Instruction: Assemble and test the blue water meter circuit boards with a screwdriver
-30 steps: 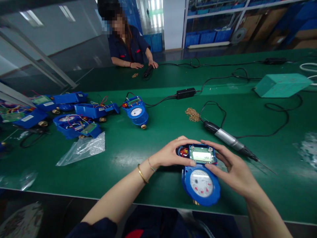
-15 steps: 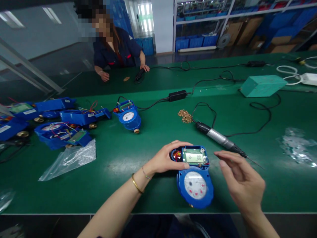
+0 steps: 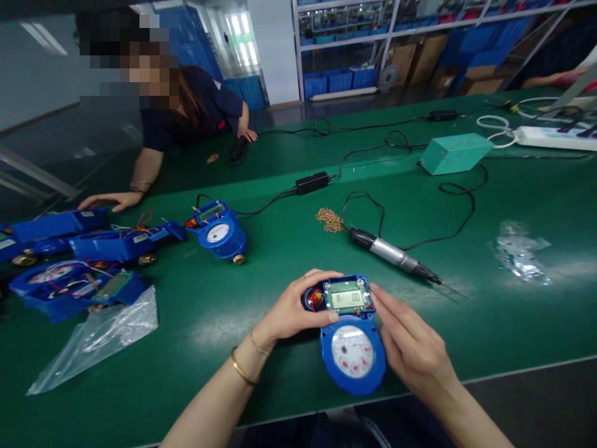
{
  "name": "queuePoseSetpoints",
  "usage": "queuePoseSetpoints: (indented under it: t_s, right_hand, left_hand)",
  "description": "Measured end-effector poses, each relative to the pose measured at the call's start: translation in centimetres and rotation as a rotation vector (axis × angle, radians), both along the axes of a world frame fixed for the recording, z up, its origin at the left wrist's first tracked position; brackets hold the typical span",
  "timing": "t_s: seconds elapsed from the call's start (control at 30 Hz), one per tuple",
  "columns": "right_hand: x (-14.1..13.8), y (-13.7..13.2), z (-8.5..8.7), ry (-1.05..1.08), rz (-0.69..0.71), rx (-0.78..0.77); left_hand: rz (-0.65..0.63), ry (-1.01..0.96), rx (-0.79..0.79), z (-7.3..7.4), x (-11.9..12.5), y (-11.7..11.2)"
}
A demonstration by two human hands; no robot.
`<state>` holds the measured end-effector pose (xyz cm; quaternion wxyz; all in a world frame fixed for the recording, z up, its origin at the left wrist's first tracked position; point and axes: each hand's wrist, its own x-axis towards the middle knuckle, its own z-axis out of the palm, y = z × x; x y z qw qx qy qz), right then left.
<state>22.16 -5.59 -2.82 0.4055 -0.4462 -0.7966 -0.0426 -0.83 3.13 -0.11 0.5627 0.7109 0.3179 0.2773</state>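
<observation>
Bottom centre on the green surface point(image 3: 489, 311): left hand point(image 3: 291, 311) and right hand point(image 3: 410, 348) grip the blue meter point(image 3: 353, 354), display lit. Looks like positioning; next needs the screwdriver point(image 3: 392, 254) picked up.

Open green bench point(image 3: 261, 261) left of the blue meter point(image 3: 353, 348), up to a plastic bag point(image 3: 96, 339) toward the left edge; blocked to the right rear by an electric screwdriver point(image 3: 394, 256) and its cable, a screw pile point(image 3: 329, 219) just behind; bare toward the right edge

Both hands point(image 3: 298, 311) around blue meter point(image 3: 352, 348)
</observation>
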Motion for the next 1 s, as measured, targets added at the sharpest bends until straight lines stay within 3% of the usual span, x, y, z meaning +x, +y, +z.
queuePoseSetpoints:
  t_s: [0.1,0.3,0.57,0.73,1.0]
  right_hand:
    - [0.2,-0.3,0.4,0.053,-0.005,-0.107]
    - [-0.8,0.1,2.5,0.313,-0.227,-0.138]
    - [-0.6,1.9,4.1,0.064,-0.172,-0.530]
    - [0.0,3.5,3.9,0.100,-0.089,-0.889]
    - [1.4,2.3,1.8,0.184,0.028,-1.015]
  left_hand:
    - [0.003,0.004,0.004,0.1,0.0,0.0]
    - [0.007,0.019,-0.003,0.3,0.0,-0.1]
    - [0.017,-0.012,0.019,0.3,-0.1,-0.1]
    - [0.023,-0.030,0.005,0.3,-0.1,0.0]
    - [0.035,-0.086,-0.008,-0.2,-0.4,-0.2]
